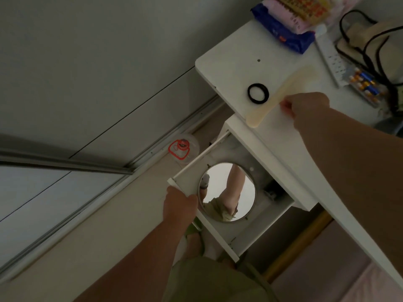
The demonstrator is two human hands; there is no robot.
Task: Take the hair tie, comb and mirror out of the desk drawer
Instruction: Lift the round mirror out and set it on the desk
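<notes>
The white desk drawer [220, 236] stands pulled out below the desktop. A round mirror [231, 192] lies flat inside it. My left hand [180, 204] grips the drawer's front edge at its left corner. On the white desktop [235, 68] lies a black hair tie [258, 93]. A cream comb [281, 95] lies beside it, its handle end reaching the desk edge. My right hand [305, 106] pinches the comb at its middle with the fingertips.
At the back of the desk are snack packets [290, 25], a white power strip [331, 59], a pack of batteries [364, 86] and a bag with black cords [375, 40]. A clear jug with a red handle [182, 148] stands on the floor by the sliding-door track.
</notes>
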